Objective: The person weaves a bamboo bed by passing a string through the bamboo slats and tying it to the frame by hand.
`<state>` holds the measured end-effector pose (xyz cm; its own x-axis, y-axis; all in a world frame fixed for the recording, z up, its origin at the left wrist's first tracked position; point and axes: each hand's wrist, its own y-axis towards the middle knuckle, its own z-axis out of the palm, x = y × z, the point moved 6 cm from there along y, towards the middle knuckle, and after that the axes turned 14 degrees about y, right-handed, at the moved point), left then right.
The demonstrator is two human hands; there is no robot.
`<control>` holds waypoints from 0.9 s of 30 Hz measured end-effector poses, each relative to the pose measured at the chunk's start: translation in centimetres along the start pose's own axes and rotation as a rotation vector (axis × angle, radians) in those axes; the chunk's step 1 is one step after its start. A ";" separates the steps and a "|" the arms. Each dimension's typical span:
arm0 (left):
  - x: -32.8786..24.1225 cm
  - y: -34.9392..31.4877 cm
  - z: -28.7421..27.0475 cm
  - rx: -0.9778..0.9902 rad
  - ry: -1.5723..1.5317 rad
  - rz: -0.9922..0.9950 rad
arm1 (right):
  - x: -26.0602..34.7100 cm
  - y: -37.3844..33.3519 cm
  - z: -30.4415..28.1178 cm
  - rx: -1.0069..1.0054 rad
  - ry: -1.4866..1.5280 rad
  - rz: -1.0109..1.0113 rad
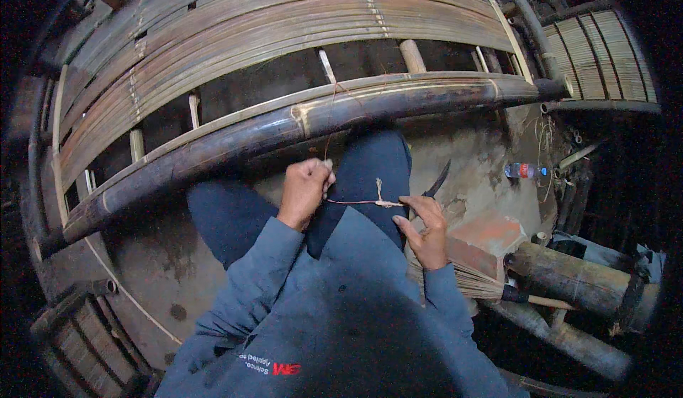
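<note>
Material: thin tan fibre cord (359, 202), knotted at its middle, stretched taut between the 2 hands.
Left hand (304, 190): fisted around 1 end of the cord, just below the dark bamboo pole (284, 131).
Right hand (425, 231): fingers pinching the other end, near the knot.
Handling: probably light, limp, rough enough to grip; may snap if jerked. Best held close beside the knot.
Nearby: curved blade (437, 179) beyond the right hand; plastic bottle (523, 171) farther right.

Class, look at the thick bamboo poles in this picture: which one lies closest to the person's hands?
The long dark bamboo pole running across just above the left hand, along the slatted frame's edge. The other thick poles lie at lower right, farther from both hands.
</note>
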<state>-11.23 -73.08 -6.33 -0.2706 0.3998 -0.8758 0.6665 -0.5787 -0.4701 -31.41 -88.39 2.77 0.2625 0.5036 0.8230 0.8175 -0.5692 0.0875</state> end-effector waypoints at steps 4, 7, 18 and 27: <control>3.7 -1.1 0.4 -0.021 0.085 -0.042 | -1.3 0.6 -0.7 -0.042 0.096 0.102; 4.1 -0.9 0.6 -0.006 0.025 -0.070 | 0.3 3.9 0.1 0.098 0.024 0.022; 6.0 -0.7 0.9 -0.019 -0.602 -0.276 | -2.6 4.9 2.3 0.223 -0.020 -0.258; 6.4 -2.2 2.0 -0.115 -0.776 -0.382 | -11.1 0.9 -4.8 -0.099 -0.320 -0.299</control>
<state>-15.84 -70.71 -11.14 -0.8585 -0.0697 -0.5080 0.4886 -0.4116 -0.7693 -36.03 -97.59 -3.57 0.1805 0.8224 0.5394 0.8326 -0.4197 0.3613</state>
